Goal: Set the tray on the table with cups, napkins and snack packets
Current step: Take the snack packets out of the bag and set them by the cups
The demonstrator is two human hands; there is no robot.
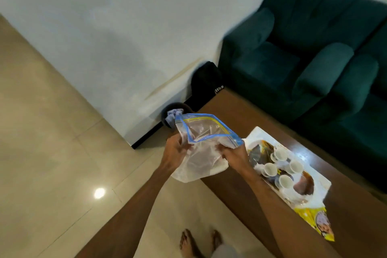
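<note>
We hold a clear zip bag (206, 130) by its blue mouth, our left hand (174, 150) gripping one side and our right hand (233, 153) the other. Beside it on the wooden table (228, 111) lies the tray (322, 184) with four white cups (270, 168). What seems to be a yellow snack packet (320, 224) is at its near end.

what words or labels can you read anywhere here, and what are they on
Nothing reads clearly.
black bag: small white label at its lower right, too small and blurred to read.
yellow packet: printed picture, any lettering too blurred to read.
tray: printed pattern, no legible words.
zip bag, gripped by the left hand and right hand: no print visible.
</note>
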